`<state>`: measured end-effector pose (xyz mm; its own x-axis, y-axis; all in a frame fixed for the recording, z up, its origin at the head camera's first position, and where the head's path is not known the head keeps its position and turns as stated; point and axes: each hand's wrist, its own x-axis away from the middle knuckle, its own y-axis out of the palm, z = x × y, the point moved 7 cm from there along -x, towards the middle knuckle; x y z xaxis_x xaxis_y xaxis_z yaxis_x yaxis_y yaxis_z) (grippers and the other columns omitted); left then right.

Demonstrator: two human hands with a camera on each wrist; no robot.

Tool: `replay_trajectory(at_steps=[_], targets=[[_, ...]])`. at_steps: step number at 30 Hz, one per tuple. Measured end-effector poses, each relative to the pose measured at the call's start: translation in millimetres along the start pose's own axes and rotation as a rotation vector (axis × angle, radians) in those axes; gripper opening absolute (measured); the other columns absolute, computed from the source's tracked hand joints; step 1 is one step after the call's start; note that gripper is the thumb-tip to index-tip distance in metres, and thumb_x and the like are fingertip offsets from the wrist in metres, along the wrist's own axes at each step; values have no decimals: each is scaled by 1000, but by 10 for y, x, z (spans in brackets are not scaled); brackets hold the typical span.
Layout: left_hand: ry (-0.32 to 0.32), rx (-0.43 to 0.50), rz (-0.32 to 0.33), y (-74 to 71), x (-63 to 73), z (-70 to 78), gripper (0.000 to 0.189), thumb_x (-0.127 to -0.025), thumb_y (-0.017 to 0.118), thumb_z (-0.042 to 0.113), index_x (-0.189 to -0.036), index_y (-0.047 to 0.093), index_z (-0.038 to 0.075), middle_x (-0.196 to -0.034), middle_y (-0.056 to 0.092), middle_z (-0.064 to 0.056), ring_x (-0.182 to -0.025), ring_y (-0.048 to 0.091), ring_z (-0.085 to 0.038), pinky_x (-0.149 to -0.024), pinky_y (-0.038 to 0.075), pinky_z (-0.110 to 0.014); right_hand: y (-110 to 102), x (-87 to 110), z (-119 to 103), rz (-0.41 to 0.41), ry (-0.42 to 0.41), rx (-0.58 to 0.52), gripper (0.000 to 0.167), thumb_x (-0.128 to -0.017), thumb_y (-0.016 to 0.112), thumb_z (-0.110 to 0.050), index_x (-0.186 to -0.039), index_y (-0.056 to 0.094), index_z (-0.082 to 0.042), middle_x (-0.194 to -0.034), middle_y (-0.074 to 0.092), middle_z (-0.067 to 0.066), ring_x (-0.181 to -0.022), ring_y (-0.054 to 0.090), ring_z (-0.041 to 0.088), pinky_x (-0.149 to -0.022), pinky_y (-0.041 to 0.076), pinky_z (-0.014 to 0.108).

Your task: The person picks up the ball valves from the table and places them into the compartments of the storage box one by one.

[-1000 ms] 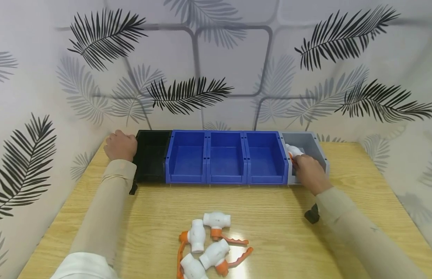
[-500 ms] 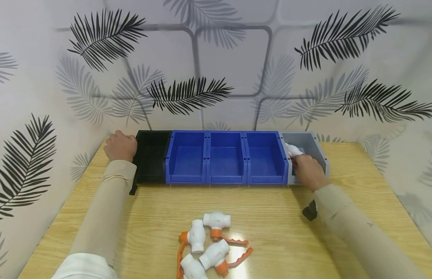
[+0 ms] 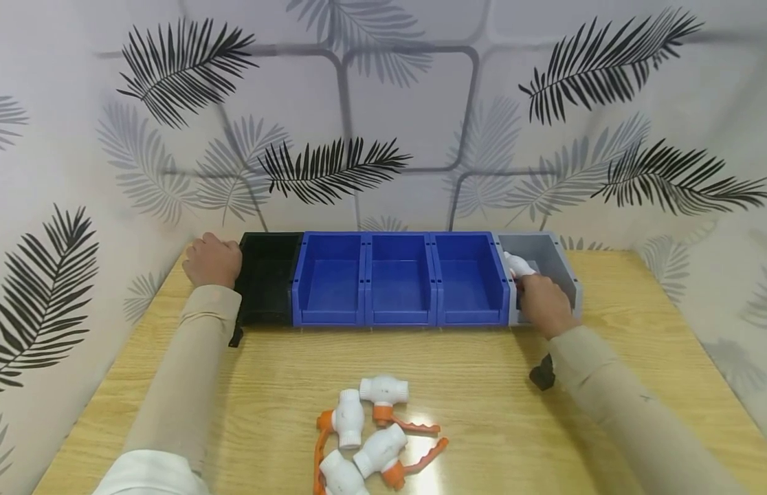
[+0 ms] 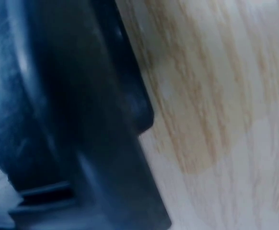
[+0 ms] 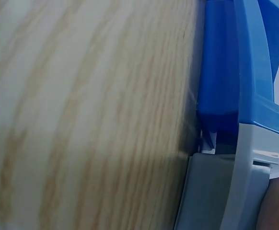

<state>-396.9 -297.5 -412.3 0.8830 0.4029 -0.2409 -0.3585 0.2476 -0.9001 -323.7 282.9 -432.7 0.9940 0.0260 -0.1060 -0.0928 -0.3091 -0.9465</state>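
Note:
In the head view my right hand [image 3: 546,306] reaches over the front of the grey bin [image 3: 559,265] at the right end of the row. It grips a white ball valve [image 3: 517,265] with an orange handle, mostly covered by the fingers. The valve lies within the bin, near its left wall. My left hand [image 3: 213,261] rests against the outer side of the black bin [image 3: 269,275] at the row's left end, back of the hand up; its fingertips are hidden. The left wrist view shows the black bin's edge [image 4: 96,124] close up.
Three blue bins [image 3: 401,278] stand between the black and grey ones, backed by a patterned wall [image 3: 414,103]. Several white ball valves [image 3: 381,450] with orange handles lie loosely grouped on the wooden table [image 3: 482,385], near its front.
My right wrist and forearm have shifted slightly left while the hand stays in the grey bin with the valve. My left hand has kept its place beside the black bin.

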Motion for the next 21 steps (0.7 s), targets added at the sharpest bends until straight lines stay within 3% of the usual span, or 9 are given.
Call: replay_trajectory(at_steps=[9, 21], targets=[[0, 8, 21, 12, 8, 1, 41, -91, 30, 23, -100, 49, -13, -102, 51, -34, -96, 47, -50, -78, 37, -62, 30, 4, -35, -12, 29, 41, 35, -97, 39, -17, -86, 59, 9, -84, 61, 32, -71, 60, 47, -51, 44, 53], [-2, 13, 4, 1, -6, 3, 41, -92, 29, 22, -101, 49, -13, -103, 50, -34, -96, 46, -50, -79, 36, -62, 22, -14, -45, -14, 27, 39, 38, -99, 36, -18, -86, 58, 10, -82, 60, 31, -69, 60, 44, -52, 44, 53]])
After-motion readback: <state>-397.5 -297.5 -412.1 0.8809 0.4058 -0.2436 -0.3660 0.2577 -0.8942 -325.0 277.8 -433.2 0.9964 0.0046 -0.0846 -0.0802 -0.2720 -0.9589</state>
